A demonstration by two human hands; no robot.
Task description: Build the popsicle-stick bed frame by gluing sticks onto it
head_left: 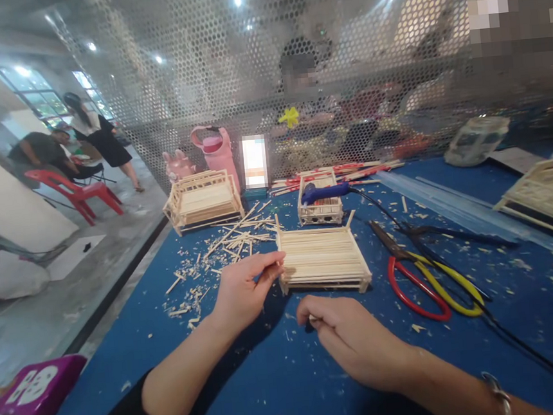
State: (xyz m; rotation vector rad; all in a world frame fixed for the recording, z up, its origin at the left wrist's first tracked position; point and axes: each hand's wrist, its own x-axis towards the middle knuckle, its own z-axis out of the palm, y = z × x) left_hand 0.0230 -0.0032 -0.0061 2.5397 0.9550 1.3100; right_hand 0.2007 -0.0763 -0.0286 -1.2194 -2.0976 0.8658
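A small bed-like frame built of thin wooden sticks (322, 255) stands in front of me on the blue table. Its top is a row of sticks laid side by side, and two short posts rise at the back corners. My left hand (247, 287) pinches its left edge between thumb and fingertips. Just in front of its near side is my right hand (340, 331), fingers curled closed and apart from the frame; what they may hold is hidden. Red-and-yellow-handled scissors (420, 301) lie to the right. Behind, a blue hot glue gun (326, 192) rests on a smaller stick frame (320, 214).
Loose stick offcuts (240, 240) lie left of the frame. A finished-looking stick bed (205, 201), pink bottle (218, 157) and lit phone (254, 161) stand behind. Clear glue sticks (465, 207), a black cable (520, 338), a jar (476, 141) and another stick model (551, 193) are on the right.
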